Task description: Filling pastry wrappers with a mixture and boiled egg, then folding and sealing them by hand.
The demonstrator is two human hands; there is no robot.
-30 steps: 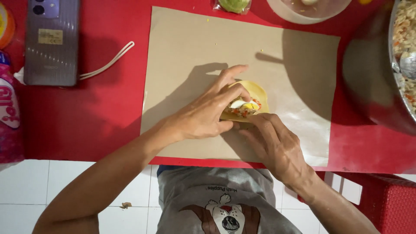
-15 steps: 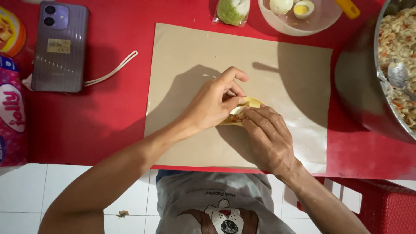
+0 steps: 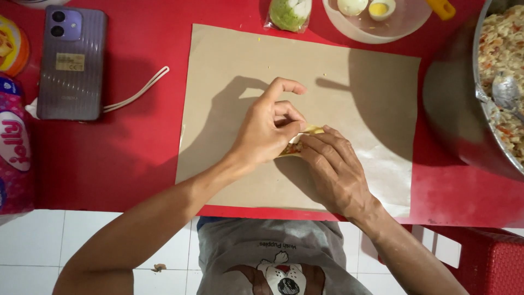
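Both hands meet over the middle of a brown paper sheet on a red table. My left hand pinches one end of a small yellow wrapper with filling, fingers curled over it. My right hand presses on the other end from the near right. Most of the wrapper is hidden; only a yellow edge and some reddish filling show between the fingers.
A large metal pot of mixed filling with a spoon stands at the right. A clear bowl with halved boiled eggs and a small bag of green stuff lie at the back. A phone and pink package lie at the left.
The open yellow wrapper has been folded over its filling and now shows far less. Both hands have closed in tighter on it. The view has shifted slightly.
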